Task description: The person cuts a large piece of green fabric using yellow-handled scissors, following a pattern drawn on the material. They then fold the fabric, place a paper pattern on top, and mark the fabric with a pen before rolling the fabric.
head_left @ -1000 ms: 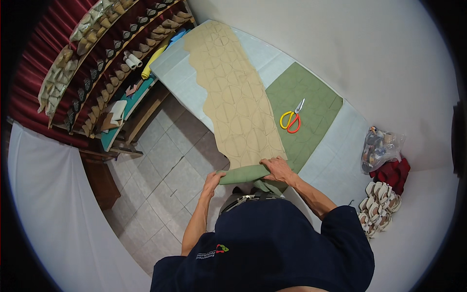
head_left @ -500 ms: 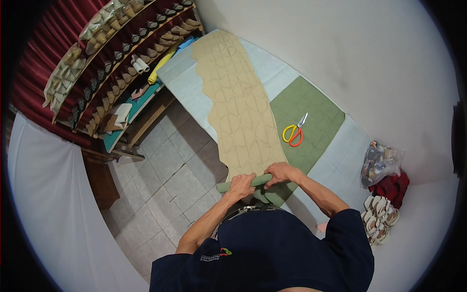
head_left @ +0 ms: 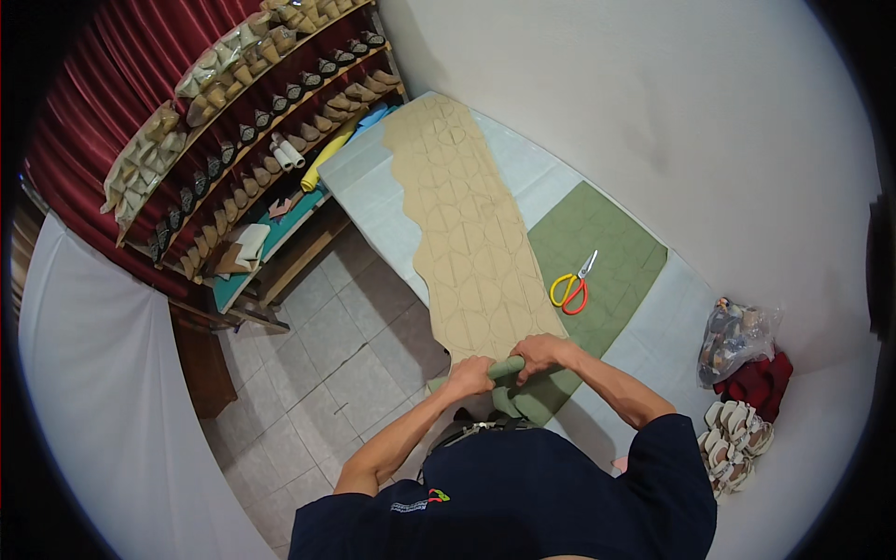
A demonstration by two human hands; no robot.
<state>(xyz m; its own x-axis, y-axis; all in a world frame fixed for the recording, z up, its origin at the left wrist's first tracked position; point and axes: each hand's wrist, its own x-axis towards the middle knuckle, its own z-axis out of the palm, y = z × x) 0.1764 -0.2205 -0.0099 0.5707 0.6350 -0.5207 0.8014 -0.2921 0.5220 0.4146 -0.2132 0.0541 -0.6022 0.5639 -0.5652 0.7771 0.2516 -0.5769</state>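
Observation:
A long beige sheet (head_left: 467,243) covered with drawn outlines lies along the table, one edge wavy. At its near end, by my body, is a green roll of sheet material (head_left: 506,368). My left hand (head_left: 470,376) is wrapped round the roll's left part. Beside it my right hand (head_left: 545,355) grips the right part, thumb toward me. Loose green material hangs below the roll between my hands. Scissors (head_left: 576,286) with one yellow and one red handle lie partly open on a green sheet (head_left: 607,247), to the right of the beige one.
A pale covering (head_left: 644,327) lies over the table. At the right are a clear bag (head_left: 737,341), dark red cloth (head_left: 758,385) and a pile of white sandals (head_left: 735,443). Shelves (head_left: 252,140) with shoes and shoe forms stand at the far left, above a tiled floor (head_left: 317,373).
My left hand has shifted a little to the right along the roll, closer to my right hand. The whole view has tilted slightly, moving the scene lower. The scissors lie where they were on the green sheet.

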